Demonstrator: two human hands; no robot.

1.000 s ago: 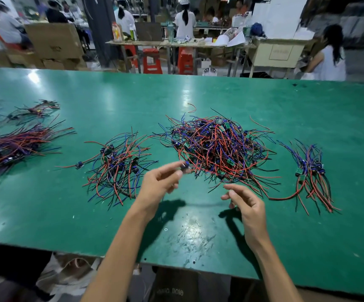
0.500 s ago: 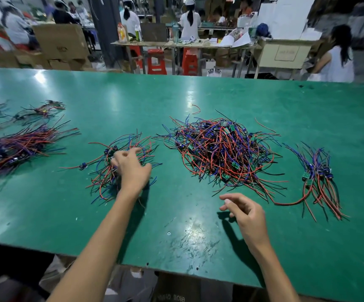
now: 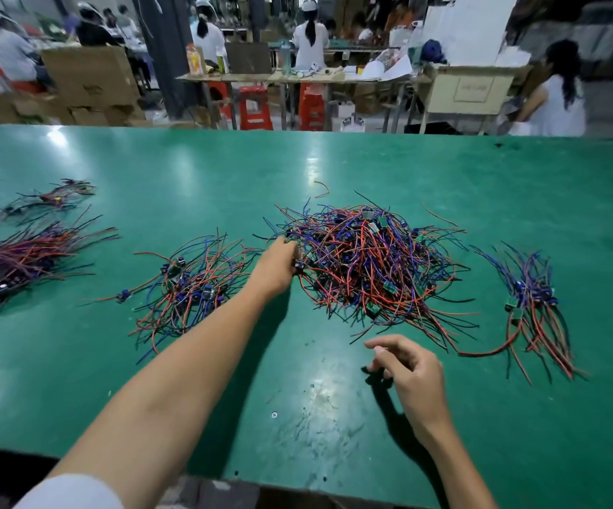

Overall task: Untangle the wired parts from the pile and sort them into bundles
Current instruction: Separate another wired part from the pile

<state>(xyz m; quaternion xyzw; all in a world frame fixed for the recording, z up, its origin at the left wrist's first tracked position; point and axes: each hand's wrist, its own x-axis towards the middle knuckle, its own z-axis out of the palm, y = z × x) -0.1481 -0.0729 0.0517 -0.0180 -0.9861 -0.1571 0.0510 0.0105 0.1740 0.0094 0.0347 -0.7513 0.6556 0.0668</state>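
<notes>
A big tangled pile [image 3: 374, 262] of red, blue and black wired parts with small green boards lies mid-table. My left hand [image 3: 277, 264] reaches into the pile's left edge, its fingers curled around a wired part there. My right hand [image 3: 406, 365] hovers near the front of the pile with loosely curled fingers and holds nothing. A loose bundle [image 3: 191, 288] of sorted parts lies left of the pile. Another bundle [image 3: 532, 299] lies to its right.
The green table [image 3: 297, 398] carries two more wire bundles at the far left, a larger one [image 3: 18, 259] and a smaller one [image 3: 55, 196]. Beyond the far edge are people at workbenches, red stools [image 3: 255, 108] and cardboard boxes [image 3: 88, 79].
My left hand dropped a part on the left bundle half a second ago, then moved right into the big pile. My right hand stayed near the table front.
</notes>
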